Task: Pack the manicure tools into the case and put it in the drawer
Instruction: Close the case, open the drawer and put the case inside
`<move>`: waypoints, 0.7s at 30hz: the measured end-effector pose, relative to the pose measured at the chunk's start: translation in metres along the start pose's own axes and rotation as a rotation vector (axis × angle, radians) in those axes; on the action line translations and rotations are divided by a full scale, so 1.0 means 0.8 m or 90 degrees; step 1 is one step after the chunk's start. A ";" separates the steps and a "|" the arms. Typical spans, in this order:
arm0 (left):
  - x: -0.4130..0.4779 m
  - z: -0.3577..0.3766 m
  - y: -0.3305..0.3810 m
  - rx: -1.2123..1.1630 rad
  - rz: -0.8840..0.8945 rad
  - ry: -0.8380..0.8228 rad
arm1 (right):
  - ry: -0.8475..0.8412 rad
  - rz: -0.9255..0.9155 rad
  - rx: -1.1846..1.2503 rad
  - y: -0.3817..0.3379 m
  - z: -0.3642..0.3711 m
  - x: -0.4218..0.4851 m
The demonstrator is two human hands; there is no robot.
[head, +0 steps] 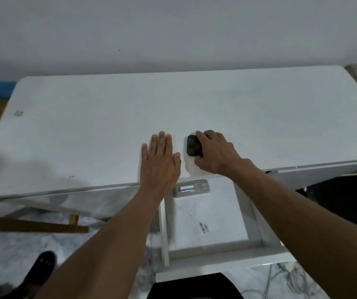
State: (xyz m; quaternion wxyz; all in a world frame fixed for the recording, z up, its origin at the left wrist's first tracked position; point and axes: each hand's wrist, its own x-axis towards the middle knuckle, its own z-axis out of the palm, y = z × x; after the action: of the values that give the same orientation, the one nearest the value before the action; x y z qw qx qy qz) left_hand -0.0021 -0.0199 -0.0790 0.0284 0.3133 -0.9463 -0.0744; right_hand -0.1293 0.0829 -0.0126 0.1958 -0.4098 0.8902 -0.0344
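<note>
The dark case (193, 145) lies lengthwise near-to-far; the right hand (215, 155) grips it, hiding its right side. The left hand (160, 162) lies flat, fingers straight.

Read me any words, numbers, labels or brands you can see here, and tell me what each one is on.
Nothing here can be read.
On the drawer floor, the barcode label: bars and print show, but they are too small and blurred to read.
At the drawer's back, the white remote-like device: its display and button marks are blurred and unreadable.
Under the right hand, the black case: no lettering visible.
</note>
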 end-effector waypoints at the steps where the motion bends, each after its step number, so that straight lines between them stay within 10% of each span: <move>1: 0.000 -0.001 0.001 -0.003 -0.001 -0.002 | -0.001 0.002 0.000 0.001 0.000 -0.003; 21: -0.021 0.007 0.023 -0.002 -0.047 -0.005 | 0.005 -0.080 0.021 0.036 0.045 -0.124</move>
State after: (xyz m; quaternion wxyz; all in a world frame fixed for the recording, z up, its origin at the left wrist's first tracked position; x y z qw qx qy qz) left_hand 0.0004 0.0052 -0.0815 0.0226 0.3474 -0.9342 -0.0781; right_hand -0.0779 0.1791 -0.0205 0.1964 -0.4617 0.8627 -0.0631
